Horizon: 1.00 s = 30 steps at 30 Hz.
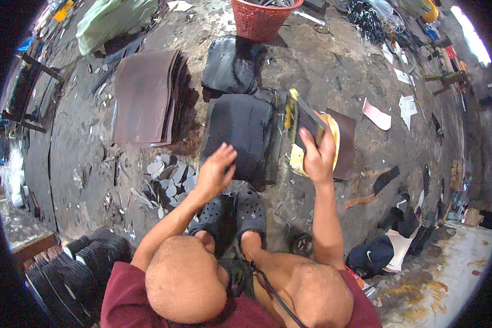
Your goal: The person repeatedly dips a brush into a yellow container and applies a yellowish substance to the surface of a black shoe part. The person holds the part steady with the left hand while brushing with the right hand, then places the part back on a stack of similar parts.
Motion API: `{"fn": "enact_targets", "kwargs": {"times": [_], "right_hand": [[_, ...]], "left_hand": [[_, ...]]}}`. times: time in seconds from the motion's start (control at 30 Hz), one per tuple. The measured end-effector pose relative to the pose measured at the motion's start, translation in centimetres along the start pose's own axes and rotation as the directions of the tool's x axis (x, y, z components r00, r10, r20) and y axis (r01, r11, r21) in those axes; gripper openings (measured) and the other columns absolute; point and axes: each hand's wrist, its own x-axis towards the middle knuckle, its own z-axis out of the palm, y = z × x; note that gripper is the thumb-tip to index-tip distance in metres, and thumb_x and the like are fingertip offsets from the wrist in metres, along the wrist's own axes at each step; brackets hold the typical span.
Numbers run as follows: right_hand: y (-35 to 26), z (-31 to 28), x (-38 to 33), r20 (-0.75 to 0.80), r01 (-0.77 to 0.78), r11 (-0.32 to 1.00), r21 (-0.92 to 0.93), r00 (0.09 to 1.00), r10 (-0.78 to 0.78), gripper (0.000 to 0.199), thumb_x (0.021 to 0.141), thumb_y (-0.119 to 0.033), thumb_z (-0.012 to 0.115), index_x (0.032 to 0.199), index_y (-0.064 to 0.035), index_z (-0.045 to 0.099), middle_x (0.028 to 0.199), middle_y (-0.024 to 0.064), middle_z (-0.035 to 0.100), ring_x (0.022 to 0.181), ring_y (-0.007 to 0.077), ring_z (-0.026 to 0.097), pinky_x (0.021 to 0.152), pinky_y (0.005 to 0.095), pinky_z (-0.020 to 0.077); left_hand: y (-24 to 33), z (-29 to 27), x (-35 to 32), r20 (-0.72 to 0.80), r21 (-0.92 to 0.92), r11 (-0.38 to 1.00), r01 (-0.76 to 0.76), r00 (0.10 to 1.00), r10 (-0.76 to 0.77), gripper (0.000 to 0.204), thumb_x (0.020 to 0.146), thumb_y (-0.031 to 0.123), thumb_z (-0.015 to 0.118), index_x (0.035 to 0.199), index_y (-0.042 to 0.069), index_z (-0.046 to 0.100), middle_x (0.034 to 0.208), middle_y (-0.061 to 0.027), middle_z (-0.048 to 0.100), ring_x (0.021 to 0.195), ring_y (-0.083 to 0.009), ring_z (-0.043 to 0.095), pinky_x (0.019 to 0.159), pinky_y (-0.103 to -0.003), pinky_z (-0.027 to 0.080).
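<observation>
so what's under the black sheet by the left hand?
Dark layers show past the right edge of the black sheet. What lies beneath its middle is covered, and the left hand hides part of its lower left edge.

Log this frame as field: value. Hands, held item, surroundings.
left hand: left hand over near-left part of black sheet stack; contact unclear
right hand: right hand gripping dark flat block, yellow along one side
under right hand: yellow-smeared piece, partly hidden, beside brown sheet
left side: brown sheet stack; pile of grey cutouts
far side: red basket
</observation>
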Motion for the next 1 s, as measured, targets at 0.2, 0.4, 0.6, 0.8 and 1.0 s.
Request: {"fn": "enact_targets", "kwargs": {"times": [0.2, 0.4, 0.6, 0.8, 1.0], "right_hand": [[-1.0, 6.2, 5.7, 0.323, 0.021, 0.941, -0.338, 0.942, 0.095, 0.042, 0.096, -0.022, 0.057, 0.137, -0.0154, 0.053, 0.118, 0.0194, 0.068, 0.109, 0.0424, 0.065, 0.090, 0.0474, 0.0497], [5.3, 12.9, 5.7, 0.430, 0.303, 0.716, -0.629, 0.903, -0.004, 0.044, 0.092, -0.016, 0.060, 0.135, -0.0190, 0.061, 0.120, 0.0168, 0.069, 0.111, 0.0326, 0.067, 0.091, 0.0402, 0.0549], [2.5, 15.3, 3.0, 0.491, 0.260, 0.594, -0.761, 0.830, 0.266, 0.047, 0.086, -0.014, 0.058, 0.130, -0.0256, 0.063, 0.109, 0.0180, 0.073, 0.094, 0.0387, 0.071, 0.080, 0.0489, 0.0590], [8.0, 12.2, 3.3, 0.546, 0.532, 0.606, -0.591, 0.817, -0.183, 0.041, 0.085, -0.010, 0.058, 0.119, -0.0285, 0.070, 0.111, 0.0045, 0.074, 0.093, 0.0336, 0.072, 0.080, 0.0499, 0.0587], [5.4, 11.6, 4.6, 0.566, 0.357, 0.651, -0.670, 0.812, 0.138, 0.039, 0.090, -0.016, 0.058, 0.126, -0.0285, 0.064, 0.106, 0.0116, 0.074, 0.095, 0.0361, 0.071, 0.076, 0.0534, 0.0562]], "left_hand": [[-3.0, 1.5, -4.5, 0.163, 0.251, 0.921, -0.297, 0.951, 0.262, 0.055, 0.080, 0.001, 0.059, 0.135, -0.003, 0.055, 0.148, -0.0177, 0.050, 0.143, -0.0324, 0.043, 0.120, -0.044, 0.033], [-2.6, 2.4, -5.1, 0.135, 0.294, 0.905, -0.308, 0.951, 0.279, 0.052, 0.082, 0.006, 0.058, 0.134, 0.001, 0.058, 0.148, -0.0137, 0.053, 0.141, -0.0293, 0.045, 0.119, -0.043, 0.038], [-3.2, 1.9, -6.1, 0.129, 0.239, 0.937, -0.255, 0.965, 0.230, 0.052, 0.082, 0.006, 0.058, 0.133, 0.000, 0.058, 0.148, -0.0142, 0.052, 0.142, -0.0301, 0.045, 0.119, -0.043, 0.038], [-2.4, 2.0, -5.1, 0.135, 0.222, 0.935, -0.277, 0.958, 0.252, 0.053, 0.080, 0.005, 0.059, 0.133, 0.000, 0.058, 0.150, -0.0139, 0.050, 0.143, -0.0302, 0.044, 0.119, -0.043, 0.037], [-2.8, 2.0, -5.4, 0.118, 0.200, 0.944, -0.263, 0.963, 0.243, 0.050, 0.083, 0.006, 0.058, 0.132, -0.004, 0.057, 0.146, -0.0172, 0.052, 0.141, -0.0317, 0.045, 0.117, -0.044, 0.038]]}}
